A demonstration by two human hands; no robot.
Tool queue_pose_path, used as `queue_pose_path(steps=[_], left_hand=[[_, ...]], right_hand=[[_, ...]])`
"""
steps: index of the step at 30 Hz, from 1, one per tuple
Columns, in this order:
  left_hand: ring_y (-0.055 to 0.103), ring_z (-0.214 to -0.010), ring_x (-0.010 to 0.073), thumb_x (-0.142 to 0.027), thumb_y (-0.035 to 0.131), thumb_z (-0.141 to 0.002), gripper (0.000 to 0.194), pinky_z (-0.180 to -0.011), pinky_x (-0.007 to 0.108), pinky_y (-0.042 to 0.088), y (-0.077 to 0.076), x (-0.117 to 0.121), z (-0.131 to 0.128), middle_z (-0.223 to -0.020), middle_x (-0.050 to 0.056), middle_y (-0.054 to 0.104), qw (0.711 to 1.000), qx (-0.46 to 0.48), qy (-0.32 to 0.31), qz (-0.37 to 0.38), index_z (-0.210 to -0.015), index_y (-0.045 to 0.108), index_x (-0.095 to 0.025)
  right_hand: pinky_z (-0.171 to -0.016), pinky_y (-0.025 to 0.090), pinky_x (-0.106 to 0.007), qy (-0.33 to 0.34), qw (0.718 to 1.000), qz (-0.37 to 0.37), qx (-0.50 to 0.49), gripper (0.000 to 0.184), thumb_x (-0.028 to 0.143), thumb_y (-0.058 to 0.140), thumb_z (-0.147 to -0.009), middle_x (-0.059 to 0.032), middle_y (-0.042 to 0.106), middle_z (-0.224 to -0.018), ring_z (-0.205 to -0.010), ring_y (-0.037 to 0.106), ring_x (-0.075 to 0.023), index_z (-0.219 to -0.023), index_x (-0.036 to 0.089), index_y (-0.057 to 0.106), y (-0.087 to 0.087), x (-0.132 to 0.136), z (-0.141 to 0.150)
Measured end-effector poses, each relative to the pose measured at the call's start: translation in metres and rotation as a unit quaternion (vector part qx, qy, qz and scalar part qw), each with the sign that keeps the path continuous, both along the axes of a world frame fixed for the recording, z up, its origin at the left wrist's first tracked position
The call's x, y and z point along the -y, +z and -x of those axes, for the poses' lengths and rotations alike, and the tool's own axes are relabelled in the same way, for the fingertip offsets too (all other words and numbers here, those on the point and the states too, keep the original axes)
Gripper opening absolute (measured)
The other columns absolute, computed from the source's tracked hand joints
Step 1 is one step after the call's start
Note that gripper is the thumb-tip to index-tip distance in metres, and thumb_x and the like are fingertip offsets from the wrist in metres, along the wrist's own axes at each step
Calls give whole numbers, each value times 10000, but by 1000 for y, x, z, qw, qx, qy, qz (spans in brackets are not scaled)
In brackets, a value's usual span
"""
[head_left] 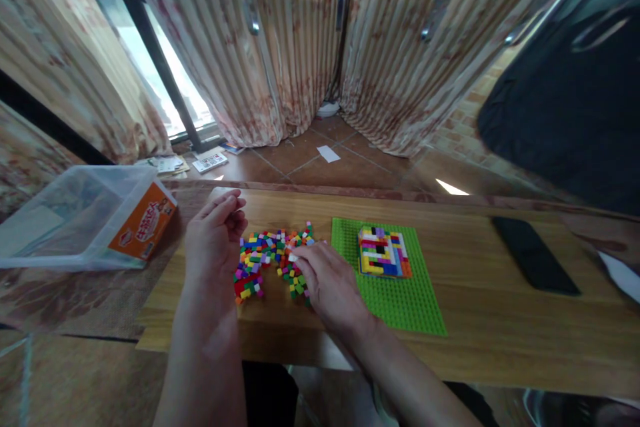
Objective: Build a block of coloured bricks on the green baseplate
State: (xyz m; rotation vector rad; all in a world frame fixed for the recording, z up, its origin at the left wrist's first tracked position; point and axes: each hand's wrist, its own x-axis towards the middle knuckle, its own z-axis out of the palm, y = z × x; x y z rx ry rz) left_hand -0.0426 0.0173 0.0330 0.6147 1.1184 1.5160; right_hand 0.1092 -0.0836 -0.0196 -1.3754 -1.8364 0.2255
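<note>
Small toy building bricks [270,247] in many colours lie in a loose, curved heap on the wooden table. My right hand [333,283] reaches over the heap's right side, its thumb and fingers closed on a small white brick [293,257]. My left hand [215,223] hovers at the heap's left edge, fingers curled in; whatever they may hold is hidden. To the right of my right hand lies a green studded baseplate [405,310]. On it sits a low rectangular block of multicoloured bricks [384,253], with an uneven top.
A clear plastic box [75,257] with an orange label stands left of the table [480,320]. A black phone [535,255] lies on the table's right side, with a white sheet [623,273] beyond it. Curtains [290,67] hang behind; a dark cloth-covered shape [575,107] is at the right.
</note>
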Motion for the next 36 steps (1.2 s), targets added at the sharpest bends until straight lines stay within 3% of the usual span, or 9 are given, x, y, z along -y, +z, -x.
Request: queue_pose_path(steps=[4, 7, 10, 12, 15, 21, 27, 30, 36], left_hand=[[509, -497, 32, -127, 706, -601, 199, -450, 116, 418, 0, 1, -6, -643, -24, 621, 1000, -13, -24, 9, -799, 711, -125], [512, -506, 35, -139, 714, -592, 204, -463, 122, 417, -1, 2, -12, -648, -18, 628, 999, -28, -37, 9, -795, 711, -119], [514, -513, 38, -149, 723, -576, 216, -475, 128, 414, -2, 3, -19, -651, -12, 635, 998, -41, -42, 7, -789, 713, -115], [515, -514, 38, -158, 731, -561, 226, -478, 129, 409, -3, 4, -24, -656, -12, 641, 997, -50, -52, 2, -782, 713, -117], [511, -510, 41, -179, 745, -545, 236, -474, 135, 395, -5, 5, -31, -655, -11, 644, 995, -68, -67, -5, -771, 712, -118], [510, -527, 48, -210, 763, -549, 252, -491, 146, 386, -8, 8, -43, -678, 6, 661, 989, -115, -91, -6, -779, 718, -118], [507, -525, 60, -234, 756, -573, 252, -492, 166, 379, -10, 7, -43, -687, 22, 672, 984, -146, -100, -10, -796, 722, -122], [506, -525, 61, -247, 756, -576, 256, -496, 168, 383, -13, 5, -41, -687, 21, 673, 982, -160, -101, -17, -801, 729, -129], [518, -542, 69, -266, 747, -600, 224, -511, 170, 410, -12, 7, -42, -696, 31, 682, 974, -201, -97, -21, -780, 737, -134]], right_hand=[[-736, 527, -268, -82, 993, 6, -89, 270, 315, 430, -994, -49, 716, -891, -772, 668, -147, -1039, 206, 674, 14, 5, -42], [-614, 529, -269, -197, 965, 23, -170, 304, 410, 471, -961, -12, 685, -692, -592, 647, -141, -1020, 201, 685, 18, 7, -86], [-594, 537, -293, -276, 935, 21, -221, 352, 452, 519, -918, -31, 701, -707, -620, 683, -172, -1067, 174, 677, 16, 9, -126], [-604, 543, -312, -292, 929, 27, -226, 385, 470, 515, -908, -46, 707, -712, -633, 690, -187, -1063, 158, 680, 13, 10, -144], [-628, 530, -318, -291, 937, 62, -181, 376, 450, 493, -912, -71, 722, -746, -659, 687, -195, -1025, 155, 695, 8, 12, -155], [-725, 486, -323, -268, 954, 113, -70, 281, 341, 475, -915, -79, 744, -883, -801, 670, -209, -943, 193, 712, 2, 9, -151], [-832, 474, -354, -239, 968, 67, -33, 248, 283, 470, -911, -85, 725, -916, -885, 636, -218, -869, 198, 699, -8, 1, -152], [-838, 467, -353, -232, 970, 70, -32, 228, 264, 484, -899, -78, 714, -895, -887, 626, -216, -823, 199, 689, -11, -4, -154], [-756, 455, -295, -181, 967, 150, -94, 250, 293, 468, -914, -45, 726, -853, -797, 643, -178, -832, 195, 683, -10, -8, -159]])
